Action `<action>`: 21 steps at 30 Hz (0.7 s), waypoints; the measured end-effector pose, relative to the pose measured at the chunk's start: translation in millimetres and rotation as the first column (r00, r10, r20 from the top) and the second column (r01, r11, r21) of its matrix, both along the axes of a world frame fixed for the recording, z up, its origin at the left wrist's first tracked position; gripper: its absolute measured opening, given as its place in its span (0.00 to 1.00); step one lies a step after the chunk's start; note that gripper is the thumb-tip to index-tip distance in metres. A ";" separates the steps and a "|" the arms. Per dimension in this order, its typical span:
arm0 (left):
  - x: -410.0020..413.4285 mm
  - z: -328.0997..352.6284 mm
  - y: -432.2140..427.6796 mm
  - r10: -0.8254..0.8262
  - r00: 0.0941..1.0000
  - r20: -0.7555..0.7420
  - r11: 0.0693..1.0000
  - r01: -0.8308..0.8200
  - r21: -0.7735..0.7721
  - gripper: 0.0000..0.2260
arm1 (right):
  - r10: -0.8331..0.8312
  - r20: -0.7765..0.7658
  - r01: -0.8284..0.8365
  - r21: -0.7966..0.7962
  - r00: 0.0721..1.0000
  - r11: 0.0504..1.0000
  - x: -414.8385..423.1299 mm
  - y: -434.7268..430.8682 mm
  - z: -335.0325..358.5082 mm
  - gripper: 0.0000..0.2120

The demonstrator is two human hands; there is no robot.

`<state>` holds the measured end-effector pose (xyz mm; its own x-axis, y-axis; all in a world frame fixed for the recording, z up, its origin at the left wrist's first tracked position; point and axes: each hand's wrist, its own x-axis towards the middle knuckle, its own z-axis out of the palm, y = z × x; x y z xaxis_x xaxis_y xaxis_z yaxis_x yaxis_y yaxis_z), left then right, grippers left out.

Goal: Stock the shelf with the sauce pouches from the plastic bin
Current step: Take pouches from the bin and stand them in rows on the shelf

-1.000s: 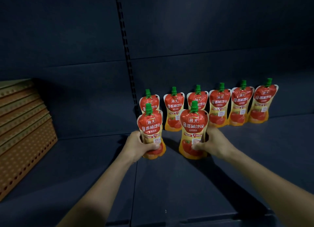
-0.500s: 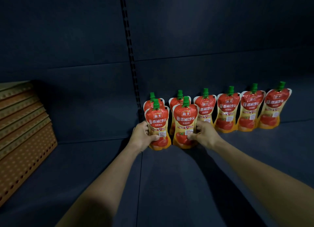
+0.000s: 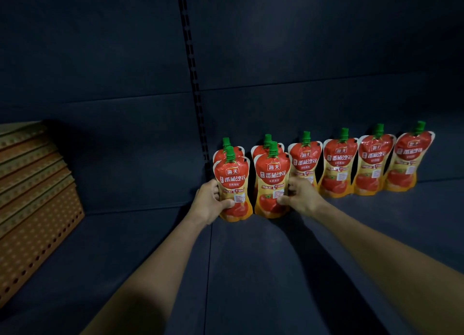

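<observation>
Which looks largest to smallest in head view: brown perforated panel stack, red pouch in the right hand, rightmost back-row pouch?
1. brown perforated panel stack
2. red pouch in the right hand and rightmost back-row pouch look alike.

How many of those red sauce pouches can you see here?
8. Six back-row pouches stand side by side. The left front pouch is in the left hand, the right front pouch in the right hand. More could hide behind.

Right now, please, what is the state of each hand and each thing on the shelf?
Left hand: fingers curled round the left front pouch, which is upright.
Right hand: grips the right front pouch, which is upright.
Back row pouches: six, upright, green caps on.
Perforated panels: stacked, tilted, at the left.
</observation>
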<state>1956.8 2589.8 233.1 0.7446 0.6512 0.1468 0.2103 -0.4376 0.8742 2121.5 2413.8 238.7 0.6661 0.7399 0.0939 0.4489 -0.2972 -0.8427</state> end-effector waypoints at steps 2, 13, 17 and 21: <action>-0.7 -2.2 -1.3 0.006 1.000 0.007 1.000 -0.006 -0.015 0.21 | -0.025 -0.019 0.025 -0.008 1.000 1.000 -2.4 0.2 -3.1 0.21; -39.0 -26.8 -53.2 0.142 0.946 -0.291 0.988 -0.119 0.097 0.37 | -0.095 0.132 0.120 -0.195 0.987 0.974 -41.7 -54.4 -30.4 0.31; -60.2 -33.9 -114.2 0.052 0.937 -0.345 0.969 0.036 0.244 0.36 | -0.066 0.381 0.184 -0.281 0.922 0.942 -76.1 -101.6 -34.7 0.29; -76.6 -38.8 -201.0 -0.004 0.979 -0.205 0.938 0.075 0.337 0.31 | -0.152 0.484 0.243 -0.132 0.862 0.961 -114.0 -177.8 -47.9 0.22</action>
